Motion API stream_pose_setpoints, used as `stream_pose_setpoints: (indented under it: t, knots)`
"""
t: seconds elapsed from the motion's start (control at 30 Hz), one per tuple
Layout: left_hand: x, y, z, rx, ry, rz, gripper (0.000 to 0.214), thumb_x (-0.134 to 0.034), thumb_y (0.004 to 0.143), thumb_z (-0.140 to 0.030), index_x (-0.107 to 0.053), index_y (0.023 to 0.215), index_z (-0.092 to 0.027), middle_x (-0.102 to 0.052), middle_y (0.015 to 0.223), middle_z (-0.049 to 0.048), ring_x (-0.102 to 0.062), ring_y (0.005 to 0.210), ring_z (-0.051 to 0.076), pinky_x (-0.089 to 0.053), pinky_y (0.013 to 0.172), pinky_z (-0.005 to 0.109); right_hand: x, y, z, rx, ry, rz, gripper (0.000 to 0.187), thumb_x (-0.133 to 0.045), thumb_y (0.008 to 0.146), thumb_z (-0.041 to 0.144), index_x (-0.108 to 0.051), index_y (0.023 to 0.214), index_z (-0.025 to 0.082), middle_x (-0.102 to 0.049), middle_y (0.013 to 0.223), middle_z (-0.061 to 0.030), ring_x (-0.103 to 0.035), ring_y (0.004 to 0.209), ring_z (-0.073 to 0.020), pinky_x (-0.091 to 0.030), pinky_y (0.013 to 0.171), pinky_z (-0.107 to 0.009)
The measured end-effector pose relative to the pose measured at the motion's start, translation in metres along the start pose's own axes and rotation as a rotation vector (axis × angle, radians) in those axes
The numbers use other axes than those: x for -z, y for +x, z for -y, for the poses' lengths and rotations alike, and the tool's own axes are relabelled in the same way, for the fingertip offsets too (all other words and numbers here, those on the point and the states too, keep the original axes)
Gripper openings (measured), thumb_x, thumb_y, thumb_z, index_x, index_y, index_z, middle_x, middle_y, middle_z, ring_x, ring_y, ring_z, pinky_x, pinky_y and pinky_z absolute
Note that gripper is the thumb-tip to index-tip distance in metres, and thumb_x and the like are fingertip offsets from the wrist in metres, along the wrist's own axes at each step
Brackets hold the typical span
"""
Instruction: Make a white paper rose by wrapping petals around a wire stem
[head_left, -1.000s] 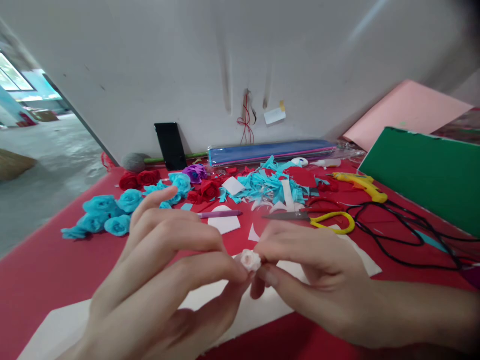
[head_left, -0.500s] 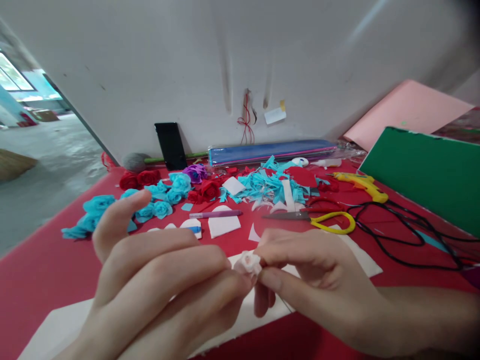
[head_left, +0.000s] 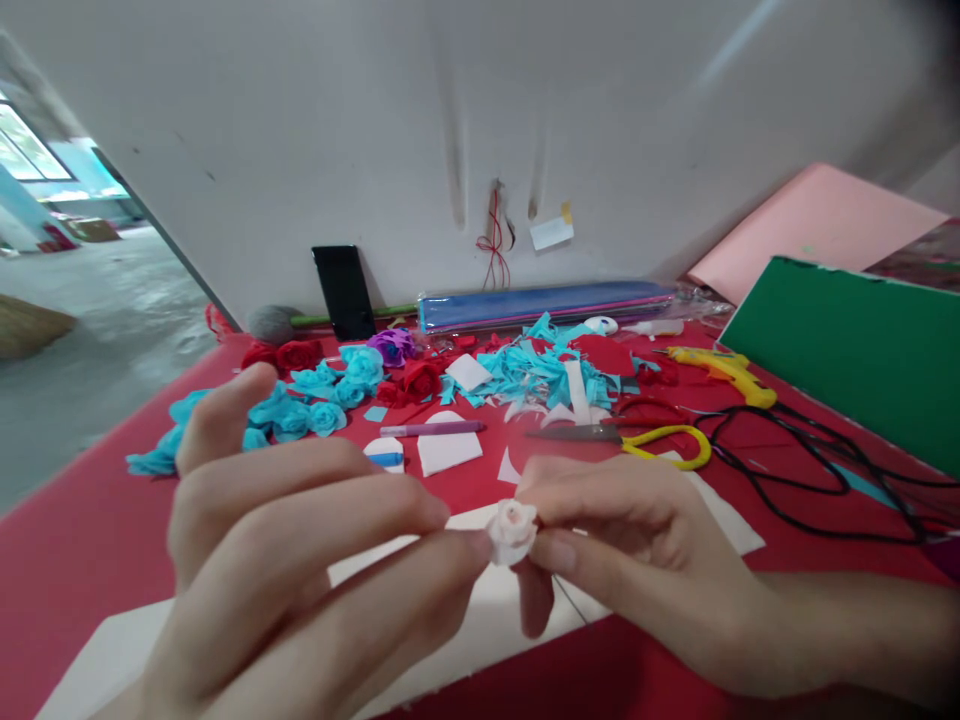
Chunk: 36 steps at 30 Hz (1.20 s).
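Observation:
A small white paper rose point(head_left: 513, 530) with curled petals is held up in front of me, its centre facing me. My right hand point(head_left: 637, 560) pinches its right side between thumb and fingers. From the left, my left hand point(head_left: 322, 560) is closed at the rose's edge with a fingertip touching a petal; its outer finger is raised, and its thumb is hidden. Below both hands lies a large white sheet point(head_left: 450, 650). Rounded white paper pieces point(head_left: 448, 452) lie just beyond, with a purple pen point(head_left: 433, 428) across one.
Scissors point(head_left: 660, 440), a yellow glue gun point(head_left: 724, 372) and its black cord point(head_left: 787, 520) are on the right beside a green board point(head_left: 847, 350). Blue paper roses point(head_left: 326, 418), red roses point(head_left: 420, 382) and blue scraps point(head_left: 540, 365) lie farther back. A phone point(head_left: 343, 292) leans against the wall.
The rose has moved slightly right and tipped, so more of its petals show. My left hand's fingers have shifted left, away from the flower's middle. My right hand keeps its pinch.

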<state>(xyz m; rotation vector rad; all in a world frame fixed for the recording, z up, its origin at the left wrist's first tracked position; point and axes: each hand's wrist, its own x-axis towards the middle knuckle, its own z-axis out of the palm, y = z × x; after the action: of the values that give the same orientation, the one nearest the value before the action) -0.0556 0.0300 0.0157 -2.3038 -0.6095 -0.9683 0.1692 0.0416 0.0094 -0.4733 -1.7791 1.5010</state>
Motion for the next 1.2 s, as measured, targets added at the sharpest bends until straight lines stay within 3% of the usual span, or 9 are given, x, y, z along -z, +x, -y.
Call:
stream_pose_setpoints:
  t: [0.1,0.23,0.4,0.6,0.87,1.1,1.2]
  knots:
    - [0.002,0.002,-0.008,0.038,0.011,0.022,0.023,-0.072,0.058,-0.024,-0.063,0.077,-0.033,-0.053,0.07,-0.0057,-0.048,0.067,0.014,-0.019,0.113,0.041,0.001,0.001,0.0,-0.011,0.013,0.022,0.021,-0.047,0.087,0.017,-0.068,0.084,0.016,-0.06,0.064,-0.0001,-0.053,0.063,-0.0051,-0.047,0.059,-0.012]
    - [-0.004,0.016,-0.022,0.327,-0.068,-0.055,0.019,-0.066,0.064,-0.015,-0.059,0.075,-0.03,-0.052,0.067,-0.0058,-0.05,0.069,0.014,-0.024,0.108,0.044,0.006,0.004,0.001,0.029,-0.043,0.061,0.022,-0.046,0.087,0.015,-0.065,0.076,0.012,-0.06,0.062,-0.001,-0.053,0.062,-0.0059,-0.046,0.058,-0.015]
    - [-0.009,0.029,-0.028,0.533,-0.487,0.058,0.015,-0.046,0.08,-0.011,-0.053,0.085,-0.023,-0.055,0.08,-0.0008,-0.052,0.082,0.016,-0.041,0.079,0.03,0.017,0.012,0.001,0.43,-0.361,0.07,0.016,-0.047,0.086,0.01,-0.062,0.08,0.011,-0.064,0.069,-0.0039,-0.054,0.067,-0.0083,-0.046,0.074,-0.025]
    - [-0.007,0.031,-0.035,0.564,-0.517,0.054,0.011,-0.052,0.077,-0.014,-0.057,0.08,-0.023,-0.06,0.076,-0.0013,-0.055,0.079,0.016,-0.043,0.076,0.032,0.026,0.021,-0.008,0.717,-0.619,0.075,0.022,-0.04,0.091,0.014,-0.061,0.084,0.01,-0.066,0.072,-0.0068,-0.054,0.07,-0.0095,-0.046,0.077,-0.028]
    - [-0.006,0.034,-0.036,0.54,-0.523,0.033,0.019,-0.058,0.066,-0.007,-0.059,0.075,-0.023,-0.062,0.066,-0.0043,-0.054,0.069,0.015,-0.042,0.079,0.039,0.03,0.021,-0.012,0.755,-0.696,0.116,0.021,-0.042,0.09,0.012,-0.061,0.085,0.007,-0.068,0.077,-0.0087,-0.056,0.075,-0.009,-0.044,0.081,-0.028]
    - [-0.011,0.037,-0.039,0.605,-0.592,0.012,0.021,-0.055,0.063,-0.001,-0.061,0.068,-0.021,-0.061,0.062,-0.0037,-0.053,0.061,0.014,-0.044,0.066,0.035,0.031,0.02,-0.013,0.801,-0.789,0.099,0.022,-0.041,0.091,0.014,-0.061,0.083,0.008,-0.068,0.076,-0.0065,-0.057,0.073,-0.0079,-0.046,0.08,-0.026]
    - [-0.012,0.037,-0.04,0.658,-0.646,0.026,0.02,-0.055,0.065,-0.002,-0.058,0.066,-0.021,-0.059,0.06,-0.0051,-0.054,0.058,0.012,-0.044,0.07,0.036,0.03,0.02,-0.012,0.835,-0.83,0.097,0.026,-0.039,0.092,0.016,-0.062,0.08,0.009,-0.069,0.073,-0.0059,-0.057,0.07,-0.0075,-0.046,0.077,-0.025]
